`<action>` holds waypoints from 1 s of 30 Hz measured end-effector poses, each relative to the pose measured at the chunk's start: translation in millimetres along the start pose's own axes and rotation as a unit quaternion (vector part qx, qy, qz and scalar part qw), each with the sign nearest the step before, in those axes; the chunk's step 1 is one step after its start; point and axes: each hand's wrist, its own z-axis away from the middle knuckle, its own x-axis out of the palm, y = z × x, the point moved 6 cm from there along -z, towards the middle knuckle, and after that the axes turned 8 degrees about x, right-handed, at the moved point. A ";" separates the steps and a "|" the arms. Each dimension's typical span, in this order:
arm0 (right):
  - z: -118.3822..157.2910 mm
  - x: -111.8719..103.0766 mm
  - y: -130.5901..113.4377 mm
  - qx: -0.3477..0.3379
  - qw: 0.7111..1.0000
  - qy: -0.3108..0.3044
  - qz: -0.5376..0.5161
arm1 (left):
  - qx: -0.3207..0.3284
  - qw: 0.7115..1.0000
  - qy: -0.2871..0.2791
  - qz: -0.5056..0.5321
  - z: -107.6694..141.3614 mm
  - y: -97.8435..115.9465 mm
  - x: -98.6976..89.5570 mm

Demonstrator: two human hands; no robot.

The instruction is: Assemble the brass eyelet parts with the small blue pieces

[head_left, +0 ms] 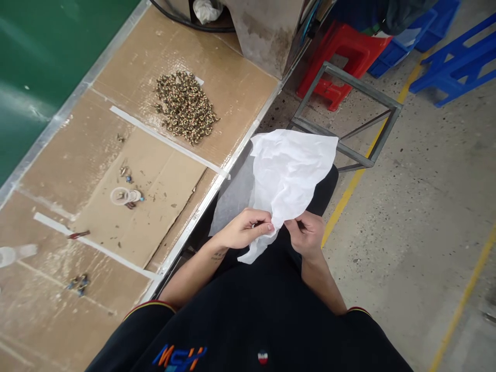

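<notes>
A crumpled sheet of thin white paper [294, 165] spreads above my lap, bunched at its lower end. My left hand [250, 227] pinches the gathered part between thumb and fingers. On the other side, my right hand [307, 232] grips the sheet's lower edge with its fingers curled in. A tail of the sheet hangs below my left hand. Behind it, a greyish translucent sheet [234, 191] lies against the bench side, partly covered by the white one.
On the cardboard-covered bench [232, 98] lies a heap of small brass-coloured metal parts [186, 106]. Nearer are a clear plastic cup [119, 196] and a red-handled tool [79, 234]. A metal frame stool [362, 88], a red stool [349, 46] and a blue stool [453, 64] stand right.
</notes>
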 end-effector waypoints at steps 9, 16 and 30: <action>-3.4 -53.7 18.6 0.019 0.997 0.059 -0.035 | -0.061 0.988 0.098 0.099 16.0 -17.9 -10.8; -1.8 4.6 -8.9 0.014 0.991 -0.133 -0.007 | -0.104 0.970 0.116 0.185 14.9 -20.7 -0.6; -5.8 10.4 -8.8 0.028 0.992 -0.120 -0.032 | -0.137 0.937 0.129 0.296 18.1 -33.6 2.6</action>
